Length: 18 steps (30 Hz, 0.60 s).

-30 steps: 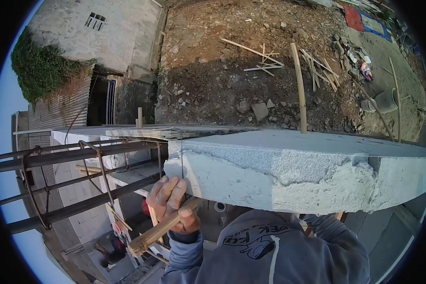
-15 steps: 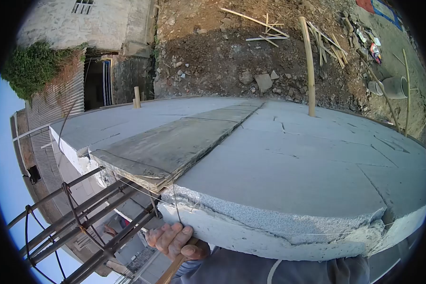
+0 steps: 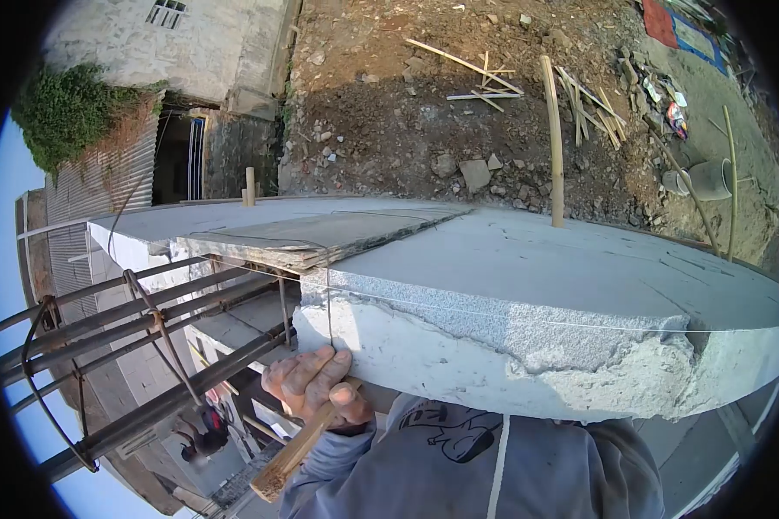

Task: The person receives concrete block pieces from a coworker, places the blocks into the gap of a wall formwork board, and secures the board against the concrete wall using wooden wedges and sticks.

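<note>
My left hand (image 3: 316,386) is closed around a wooden stick (image 3: 296,452), just under the lower edge of a light block wall (image 3: 476,346). The stick slants down and to the left from my fingers. A thin wire runs down the wall's face to my fingertips. Above my hand, a flat board (image 3: 320,238) lies across the wall's top, with wire over it. My right hand is hidden below the wall; only the right sleeve (image 3: 627,463) shows.
Steel bars tied with stirrups (image 3: 160,318) extend left from the wall's end. A wooden post (image 3: 552,147) stands behind the wall. Beyond lie loose wood strips (image 3: 485,78), rubble and a bucket (image 3: 710,180). Another person (image 3: 203,437) is far below at the left.
The view tilted down toward the wall's top, then partly back up. My left hand stays near the wall's lower left edge with the stick in it.
</note>
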Each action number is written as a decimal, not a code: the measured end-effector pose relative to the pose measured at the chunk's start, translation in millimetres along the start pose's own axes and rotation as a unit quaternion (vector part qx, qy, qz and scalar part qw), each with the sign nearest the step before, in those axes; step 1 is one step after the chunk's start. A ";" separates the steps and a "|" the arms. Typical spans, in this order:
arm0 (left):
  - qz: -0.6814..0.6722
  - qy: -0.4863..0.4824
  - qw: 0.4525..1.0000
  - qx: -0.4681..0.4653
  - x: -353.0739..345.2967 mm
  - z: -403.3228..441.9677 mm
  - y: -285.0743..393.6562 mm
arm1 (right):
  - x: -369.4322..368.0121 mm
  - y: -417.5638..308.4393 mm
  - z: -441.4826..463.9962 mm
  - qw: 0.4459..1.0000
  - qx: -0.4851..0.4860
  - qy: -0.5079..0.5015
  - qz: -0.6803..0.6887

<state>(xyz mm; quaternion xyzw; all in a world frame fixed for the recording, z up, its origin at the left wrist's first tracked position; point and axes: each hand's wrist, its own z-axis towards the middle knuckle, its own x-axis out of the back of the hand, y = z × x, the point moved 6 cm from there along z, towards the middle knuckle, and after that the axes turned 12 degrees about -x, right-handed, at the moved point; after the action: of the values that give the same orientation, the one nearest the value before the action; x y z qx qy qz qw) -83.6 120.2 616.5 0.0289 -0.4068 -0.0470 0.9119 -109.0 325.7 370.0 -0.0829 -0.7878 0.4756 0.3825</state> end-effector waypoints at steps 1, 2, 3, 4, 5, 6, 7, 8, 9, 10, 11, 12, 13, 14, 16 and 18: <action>-0.006 -0.033 0.999 0.002 -1.3 3.1 0.5 | -3.9 -2.5 2.5 1.000 0.004 -0.001 -0.004; -0.025 -0.016 1.000 -0.007 -3.7 3.3 0.1 | -7.3 -3.8 5.7 1.000 0.008 -0.005 -0.009; -0.038 -0.015 0.999 -0.008 -5.9 3.5 -1.2 | -11.3 -5.9 9.3 1.000 0.012 -0.010 -0.016; -0.050 -0.014 0.999 -0.007 -6.4 3.2 -2.0 | -15.7 -6.4 12.1 0.999 0.014 -0.018 -0.022; -0.048 -0.026 0.998 -0.015 -7.5 6.0 -0.1 | -19.4 -7.6 13.1 0.999 0.016 -0.031 -0.032; -0.045 -0.038 0.998 -0.022 -6.4 9.9 1.9 | -22.4 -8.6 12.2 0.998 0.017 -0.045 -0.041; -0.086 -0.042 0.995 -0.014 -0.6 12.3 3.1 | -24.6 -7.0 13.8 0.997 0.006 -0.063 -0.049; -0.137 0.019 0.990 0.014 9.4 6.2 -0.4 | -28.2 -4.0 17.7 0.995 -0.019 -0.085 -0.039; -0.183 0.083 0.979 0.042 20.2 -4.1 -3.8 | -32.1 -0.2 20.3 0.993 -0.042 -0.104 -0.021; -0.227 0.146 0.960 0.068 34.6 -15.6 -12.8 | -39.3 5.5 24.7 0.989 -0.080 -0.115 0.051; -0.231 0.150 0.961 0.034 53.5 -20.0 -19.5 | -36.3 -6.6 27.7 0.988 -0.092 -0.120 0.042; -0.295 0.173 0.935 0.088 66.5 -33.0 -28.9 | -30.2 -19.5 30.1 0.986 -0.105 -0.125 0.031; -0.360 0.198 0.901 0.138 76.8 -48.2 -37.6 | -31.7 -29.2 32.8 0.987 -0.091 -0.134 0.025; -0.424 0.225 0.857 0.185 83.9 -64.6 -45.6 | -34.5 -36.7 34.8 0.986 -0.079 -0.142 0.019; -0.445 0.317 0.813 0.203 101.4 -94.4 -66.1 | -45.8 -50.6 37.1 0.987 -0.036 -0.160 -0.003; -0.441 0.350 0.791 0.238 115.0 -137.4 -91.2 | -66.9 -62.5 37.3 0.983 0.027 -0.179 -0.033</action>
<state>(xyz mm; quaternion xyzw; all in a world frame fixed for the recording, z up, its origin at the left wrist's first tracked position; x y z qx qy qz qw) 89.5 18.9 601.5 0.4360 -0.0011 -0.3326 0.8362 -73.5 233.7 376.3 0.0396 -0.8328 0.4909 0.2527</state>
